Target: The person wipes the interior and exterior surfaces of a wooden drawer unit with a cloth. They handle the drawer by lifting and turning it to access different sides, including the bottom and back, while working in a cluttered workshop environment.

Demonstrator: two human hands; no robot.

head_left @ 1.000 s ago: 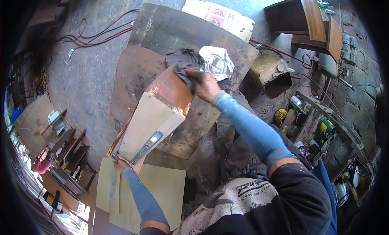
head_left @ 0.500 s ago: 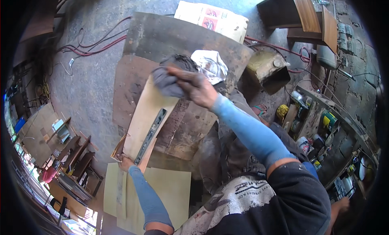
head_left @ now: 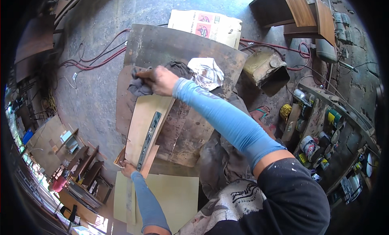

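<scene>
Across the middle of the head view, a pale wooden piece (head_left: 137,131) lies lengthwise over the left part of a stained work surface (head_left: 182,125), its long, smooth face turned up toward the camera. A dark metal rail (head_left: 148,142) runs along that face, near its right edge. At the near end, the left hand (head_left: 129,169) is closed around the edge of the wooden piece, just beside the rail's lower tip. At the far end, the right hand (head_left: 163,82) clutches a grey rag (head_left: 139,87), which covers the wood's upper edge. Just right of this hand lie a darker cloth (head_left: 178,68) and a crumpled white cloth (head_left: 206,74). Beyond the work surface sits a printed white carton (head_left: 223,27); to its right stands a grimy metal tin (head_left: 261,65). Nearer the person, a pale yellowish panel (head_left: 172,194) lies below the wooden piece.
</scene>
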